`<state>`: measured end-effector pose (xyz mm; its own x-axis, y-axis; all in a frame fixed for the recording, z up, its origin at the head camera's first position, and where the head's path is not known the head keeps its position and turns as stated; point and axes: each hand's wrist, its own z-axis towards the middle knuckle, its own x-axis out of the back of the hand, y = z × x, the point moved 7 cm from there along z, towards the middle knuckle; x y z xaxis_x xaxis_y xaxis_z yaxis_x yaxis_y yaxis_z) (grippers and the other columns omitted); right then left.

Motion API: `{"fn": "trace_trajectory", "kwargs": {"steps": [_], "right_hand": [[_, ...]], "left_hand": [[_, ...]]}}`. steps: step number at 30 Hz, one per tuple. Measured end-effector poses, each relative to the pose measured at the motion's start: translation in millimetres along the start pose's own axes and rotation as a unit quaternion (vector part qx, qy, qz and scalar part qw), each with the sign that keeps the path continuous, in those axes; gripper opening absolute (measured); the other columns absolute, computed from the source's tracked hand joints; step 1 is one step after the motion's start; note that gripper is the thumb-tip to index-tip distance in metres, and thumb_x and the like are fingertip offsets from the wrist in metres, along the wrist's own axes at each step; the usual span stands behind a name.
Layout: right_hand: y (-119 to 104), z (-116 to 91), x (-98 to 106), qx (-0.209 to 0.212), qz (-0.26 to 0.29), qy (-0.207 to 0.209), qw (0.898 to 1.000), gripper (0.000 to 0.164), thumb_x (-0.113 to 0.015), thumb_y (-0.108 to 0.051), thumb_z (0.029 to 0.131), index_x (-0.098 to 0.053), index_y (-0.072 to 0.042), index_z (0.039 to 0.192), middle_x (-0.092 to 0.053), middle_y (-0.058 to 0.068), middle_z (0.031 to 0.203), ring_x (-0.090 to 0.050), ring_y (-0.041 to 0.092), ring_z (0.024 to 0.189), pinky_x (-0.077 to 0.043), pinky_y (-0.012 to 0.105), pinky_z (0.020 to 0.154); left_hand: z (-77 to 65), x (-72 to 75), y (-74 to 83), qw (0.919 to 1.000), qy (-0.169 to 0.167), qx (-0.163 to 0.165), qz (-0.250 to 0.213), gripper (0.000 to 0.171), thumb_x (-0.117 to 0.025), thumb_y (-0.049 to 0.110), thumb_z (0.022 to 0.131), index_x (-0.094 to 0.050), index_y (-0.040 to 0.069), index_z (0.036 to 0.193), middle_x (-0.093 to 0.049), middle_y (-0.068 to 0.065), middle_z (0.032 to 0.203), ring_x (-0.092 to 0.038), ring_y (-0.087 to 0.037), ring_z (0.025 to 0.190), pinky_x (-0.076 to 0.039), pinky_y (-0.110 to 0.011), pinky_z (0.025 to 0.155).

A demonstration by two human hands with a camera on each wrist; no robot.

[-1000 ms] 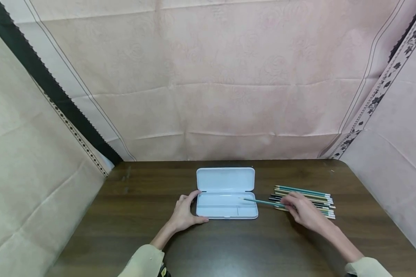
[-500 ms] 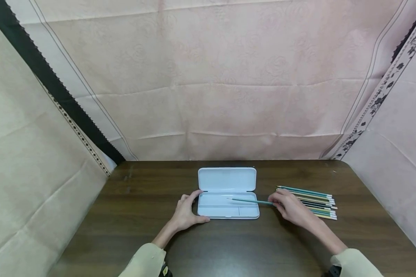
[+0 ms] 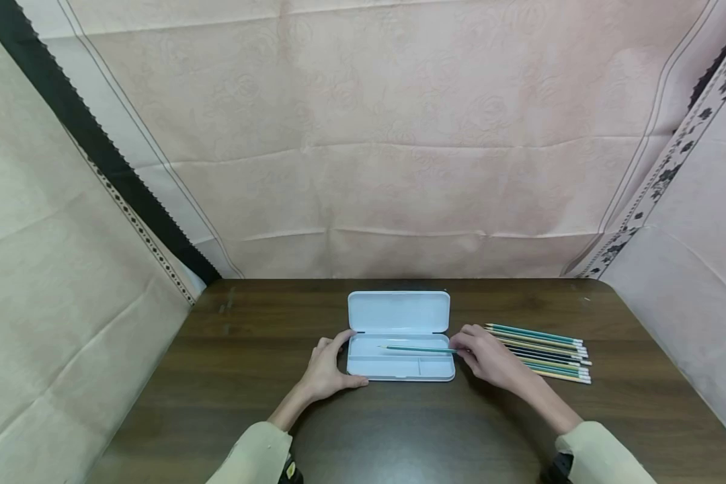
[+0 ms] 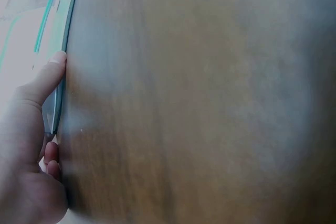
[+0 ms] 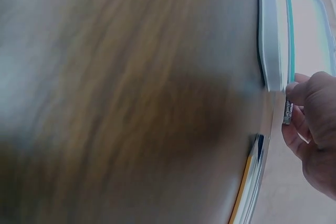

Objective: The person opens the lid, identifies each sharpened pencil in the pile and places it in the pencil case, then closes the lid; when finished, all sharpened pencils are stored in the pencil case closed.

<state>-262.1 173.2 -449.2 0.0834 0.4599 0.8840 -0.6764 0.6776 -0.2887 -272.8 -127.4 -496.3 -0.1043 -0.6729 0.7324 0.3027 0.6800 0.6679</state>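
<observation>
A light-blue pencil case (image 3: pixel 378 367) lies with its lid raised on the brown table, its long front compartment strip divided near the right. My left hand (image 3: pixel 325 378) holds its left end, thumb at the front edge and index finger at the back corner. Between thumb and fingers my right hand (image 3: pixel 490 357) pinches a teal pencil (image 3: pixel 414 349) near its eraser end. The pencil's point faces left, and its shaft extends over the case's rear compartment. In the right wrist view, the metal band of the pencil (image 5: pixel 291 40) shows by the fingertips.
Right of the case lies a row of several pencils (image 3: pixel 556 349) in teal, yellowish and black, white ends to the right. Some are partly covered by the right hand. Cloth walls (image 3: pixel 399 168) rise behind the table (image 3: pixel 411 430) and at both sides.
My right hand has carried the teal pencil leftward from beside the pencil row, so that more of it overlaps the case. The left hand keeps its hold on the case.
</observation>
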Motion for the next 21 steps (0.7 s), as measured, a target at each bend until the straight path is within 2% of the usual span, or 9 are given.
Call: {"fn": "trace_trajectory", "kwargs": {"steps": [9, 14, 21], "right_hand": [[-10, 14, -8, 0.008, -0.004, -0.015, 1.0, 0.02, -0.075, 0.005, 0.085, -0.073, -0.008, 0.101, -0.063, 0.004, 0.099, -0.057, 0.02, 0.093, -0.053, 0.037, 0.08], [-16, 20, -11, 0.025, 0.0, -0.016, 1.0, 0.019, -0.074, 0.007, 0.085, -0.073, -0.006, 0.099, -0.063, 0.005, 0.099, -0.057, 0.02, 0.092, -0.053, 0.037, 0.079], [-21, 26, -13, 0.028, 0.008, -0.025, 0.999, 0.018, -0.074, 0.006, 0.086, -0.073, -0.006, 0.099, -0.064, 0.005, 0.097, -0.056, 0.02, 0.089, -0.053, 0.037, 0.078]], "left_hand": [[0.1, 1.6, 2.0, 0.9999, 0.007, -0.01, 0.003, 0.094, -0.093, 0.045, 0.067, -0.048, 0.017, 0.145, -0.055, -0.011, 0.122, -0.045, -0.029, 0.111, -0.041, -0.048, 0.087], [0.1, 0.4, 1.0, 1.0, 0.006, -0.008, 0.002, 0.094, -0.092, 0.045, 0.067, -0.048, 0.017, 0.145, -0.054, -0.012, 0.121, -0.044, -0.029, 0.11, -0.041, -0.048, 0.086], [-0.2, -0.2, -1.0, 1.0, 0.001, -0.007, 0.005, 0.095, -0.092, 0.045, 0.067, -0.047, 0.018, 0.145, -0.055, -0.011, 0.122, -0.044, -0.028, 0.11, -0.041, -0.047, 0.086]]}}
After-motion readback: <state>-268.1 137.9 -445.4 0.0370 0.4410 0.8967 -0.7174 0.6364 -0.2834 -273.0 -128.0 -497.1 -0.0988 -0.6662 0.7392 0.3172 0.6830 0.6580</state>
